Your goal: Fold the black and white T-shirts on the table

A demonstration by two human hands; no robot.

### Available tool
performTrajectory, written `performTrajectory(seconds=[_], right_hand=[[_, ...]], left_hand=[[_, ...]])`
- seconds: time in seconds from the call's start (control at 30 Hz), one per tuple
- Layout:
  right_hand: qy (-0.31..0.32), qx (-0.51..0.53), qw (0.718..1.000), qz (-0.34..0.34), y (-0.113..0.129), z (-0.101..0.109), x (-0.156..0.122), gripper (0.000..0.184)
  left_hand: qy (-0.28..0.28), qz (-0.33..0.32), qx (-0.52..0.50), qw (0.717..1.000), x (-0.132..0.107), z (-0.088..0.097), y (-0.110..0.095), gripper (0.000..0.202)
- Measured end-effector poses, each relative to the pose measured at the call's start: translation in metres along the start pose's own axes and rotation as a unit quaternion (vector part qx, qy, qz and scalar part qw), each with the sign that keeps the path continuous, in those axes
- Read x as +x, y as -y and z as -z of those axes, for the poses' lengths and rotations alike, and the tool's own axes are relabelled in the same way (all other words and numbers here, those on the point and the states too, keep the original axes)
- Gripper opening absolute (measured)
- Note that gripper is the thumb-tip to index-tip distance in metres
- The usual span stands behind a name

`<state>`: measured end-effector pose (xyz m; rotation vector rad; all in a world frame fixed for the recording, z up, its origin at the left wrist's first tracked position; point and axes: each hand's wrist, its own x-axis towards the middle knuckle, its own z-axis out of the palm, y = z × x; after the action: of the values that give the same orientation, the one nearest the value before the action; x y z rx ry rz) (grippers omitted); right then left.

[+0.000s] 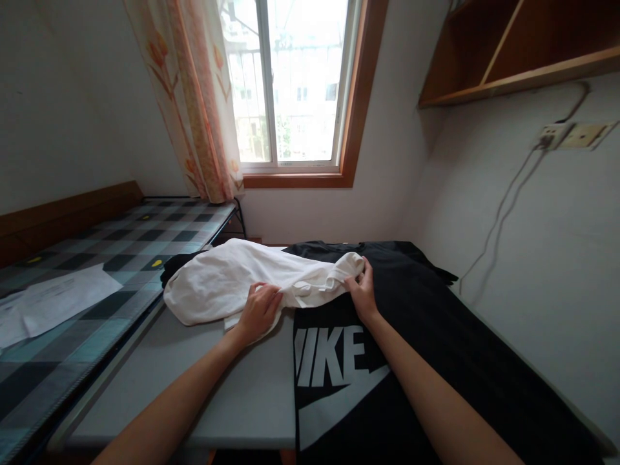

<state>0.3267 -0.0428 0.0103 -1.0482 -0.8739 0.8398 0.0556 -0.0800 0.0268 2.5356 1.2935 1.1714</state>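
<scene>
A crumpled white garment [213, 284], its exact kind unclear, lies bunched across the far part of a pale table [242, 394]. My left hand [261, 310] is closed on its near edge, around the middle. At its right end, my right hand [361, 290] pinches a gathered fold between thumb and fingers. Beneath and beside it, a black T-shirt [411, 310] with grey NIKE lettering is spread over the right half of the table. The white cloth overlaps the shirt's left part. Some dark cloth [177, 263] shows at the white garment's far left.
On the left, a bed with a checked cover [121, 236] holds white papers [62, 300]. Ahead are a window [300, 97] and a curtain [208, 116]. A wooden shelf [523, 77] hangs at upper right, above a socket [555, 135] with a hanging cable [494, 223].
</scene>
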Motion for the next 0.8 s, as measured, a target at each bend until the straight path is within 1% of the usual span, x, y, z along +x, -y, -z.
performTrajectory(seconds=[0.1, 0.17, 0.2, 0.27, 0.33, 0.4, 0.47, 0.53, 0.57, 0.63, 0.67, 0.73, 0.8], right_hand=[[0.019, -0.025, 0.999, 0.022, 0.002, -0.004, -0.004, 0.089], [0.010, -0.063, 0.997, 0.041, 0.002, -0.004, -0.005, 0.091], [0.003, -0.084, 0.995, 0.051, 0.001, -0.003, -0.005, 0.092], [-0.001, -0.125, 0.990, 0.067, 0.000, 0.000, -0.003, 0.094], [0.013, -0.165, 0.983, 0.075, 0.000, 0.003, -0.001, 0.089], [0.056, -0.205, 0.974, 0.082, -0.001, 0.005, -0.001, 0.078], [0.117, -0.233, 0.961, 0.097, -0.003, 0.005, -0.003, 0.072], [0.157, -0.251, 0.948, 0.117, -0.005, 0.005, -0.005, 0.075], [0.160, -0.261, 0.944, 0.122, -0.006, 0.005, -0.007, 0.078], [0.134, -0.279, 0.944, 0.114, -0.008, 0.007, -0.007, 0.081], [0.115, -0.285, 0.946, 0.104, -0.009, 0.008, -0.006, 0.078], [0.080, -0.278, 0.953, 0.089, -0.010, 0.010, -0.002, 0.065], [0.064, -0.238, 0.966, 0.079, -0.011, 0.011, 0.004, 0.045]], left_hand=[[0.015, -0.032, -0.029, 0.999, -0.001, 0.001, -0.004, 0.022], [0.000, -0.039, -0.046, 0.998, -0.002, 0.002, -0.006, 0.021], [-0.016, -0.032, -0.053, 0.998, -0.002, 0.003, -0.006, 0.021], [-0.056, 0.004, -0.068, 0.996, -0.003, 0.002, -0.006, 0.023], [-0.089, 0.060, -0.095, 0.990, -0.003, 0.001, -0.005, 0.025], [-0.108, 0.123, -0.134, 0.977, -0.002, -0.001, -0.005, 0.026], [-0.129, 0.174, -0.171, 0.961, 0.000, -0.002, -0.004, 0.028], [-0.156, 0.205, -0.193, 0.947, 0.002, -0.003, -0.004, 0.029], [-0.163, 0.211, -0.198, 0.943, 0.003, -0.003, -0.003, 0.030], [-0.158, 0.206, -0.202, 0.944, 0.002, -0.003, -0.003, 0.029], [-0.146, 0.197, -0.199, 0.949, 0.001, -0.003, -0.003, 0.028], [-0.107, 0.170, -0.183, 0.962, -0.002, -0.004, -0.002, 0.028], [-0.068, 0.137, -0.149, 0.977, -0.005, -0.005, -0.002, 0.028]])
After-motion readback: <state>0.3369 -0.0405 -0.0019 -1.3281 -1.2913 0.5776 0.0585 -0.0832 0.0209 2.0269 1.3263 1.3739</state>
